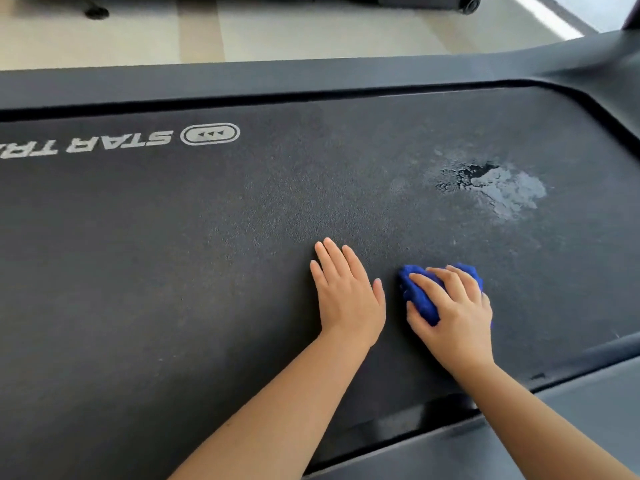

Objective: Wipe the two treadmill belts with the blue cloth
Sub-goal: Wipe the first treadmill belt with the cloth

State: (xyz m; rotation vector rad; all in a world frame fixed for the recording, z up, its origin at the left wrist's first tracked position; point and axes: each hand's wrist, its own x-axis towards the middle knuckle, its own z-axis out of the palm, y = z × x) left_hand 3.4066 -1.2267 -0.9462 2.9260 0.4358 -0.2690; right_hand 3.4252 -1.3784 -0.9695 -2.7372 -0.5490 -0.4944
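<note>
Two hands: both of mine are down on one treadmill belt (173,271), side by side and close but not touching, in the lower middle of the frame.
Left hand (348,296): I have it flat on the belt, palm down, fingers straight and slightly spread, gripping nothing.
Right hand (453,313): my fingers curl over the blue cloth (420,299) and clamp it against the belt, just right of my left hand.
Blue cloth: it is bunched into a wad under my right hand; blue shows at the left side of my fingers and past my knuckles at the top.
Belt: dark and finely textured, it fills most of the frame; white lettering (86,145) reading "STAR TR", upside down to me, and an oval logo (210,134) sit at the upper left.
Wet patch (498,187): a shiny, blotchy puddle lies on the belt at the upper right, well apart from the cloth.
Side rails: a grey rail (242,81) runs along the top edge of the belt, another (571,410) crosses the lower right corner.
Floor (277,29): pale flooring shows across the top of the frame beyond the far rail.
</note>
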